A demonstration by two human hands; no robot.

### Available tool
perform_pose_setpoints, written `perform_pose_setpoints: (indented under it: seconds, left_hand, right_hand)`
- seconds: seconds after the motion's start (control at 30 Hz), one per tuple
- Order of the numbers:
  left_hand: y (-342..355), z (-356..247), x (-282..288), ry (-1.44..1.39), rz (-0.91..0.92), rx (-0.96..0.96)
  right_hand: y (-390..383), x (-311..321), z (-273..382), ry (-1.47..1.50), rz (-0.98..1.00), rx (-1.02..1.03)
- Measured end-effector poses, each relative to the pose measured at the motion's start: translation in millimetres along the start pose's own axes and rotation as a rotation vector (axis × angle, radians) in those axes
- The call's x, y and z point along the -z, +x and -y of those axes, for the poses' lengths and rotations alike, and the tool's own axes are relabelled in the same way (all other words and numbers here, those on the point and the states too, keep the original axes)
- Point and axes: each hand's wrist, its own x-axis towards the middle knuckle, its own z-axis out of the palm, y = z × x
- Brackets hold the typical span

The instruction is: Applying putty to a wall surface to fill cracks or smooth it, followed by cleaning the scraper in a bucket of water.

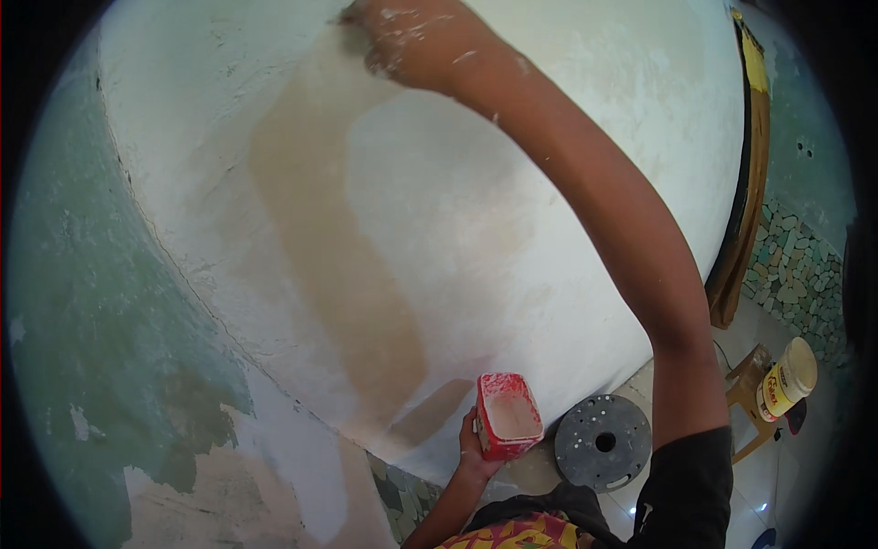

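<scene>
Bared below a black sleeve (686,489), the right arm (622,229) is stretched nearest the camera, arched toward eleven o'clock. At the top edge, the right hand (402,41) is curled, apparently around a dark object (353,38) too blurred to be identified, at the white surface (430,274). By the left hand (472,450), a red tub (510,421) of pale contents is gripped at its eight o'clock side, its open mouth lengthened roughly from twelve to six. From the right hand, the tub is placed well apart, between five and six o'clock; only shadowed white surface is seen between. Just beside the tub, toward four, a dark disc (585,448) is set; farther off, toward three, a white bucket (800,371) is seen by a yellow stool (743,399).
</scene>
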Motion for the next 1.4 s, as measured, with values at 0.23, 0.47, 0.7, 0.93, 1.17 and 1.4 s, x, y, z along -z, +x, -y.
perform_pose_setpoints:
  seconds: [0.23,0.47,0.7,0.93,1.17,1.4]
  left_hand:
    - [-11.7,0.1,-26.2,-0.033,-0.028,0.033]
    - [-9.3,10.9,-17.2,-0.174,0.308,-0.068]
    - [2.5,8.7,-9.4,-0.06,0.192,-0.17]
    - [-2.2,11.2,-12.2,-0.184,0.314,-0.114]
    - [-6.2,6.7,-5.7,-0.2,0.3,-0.171]
    - [-1.7,10.0,-3.9,-0.247,0.419,-0.069]
  right_hand:
    - [-6.3,22.6,-46.4,-0.054,-0.116,-0.245]
    - [2.5,19.8,-47.1,-0.085,-0.103,-0.24]
    - [-4.4,16.1,-3.2,0.116,-0.079,0.023]
    - [-68.7,45.5,-28.0,0.771,-0.09,-0.237]
    - [-120.5,29.1,3.4,1.494,-0.236,-0.817]
    - [-144.4,10.8,8.4,0.782,-0.058,-0.234]
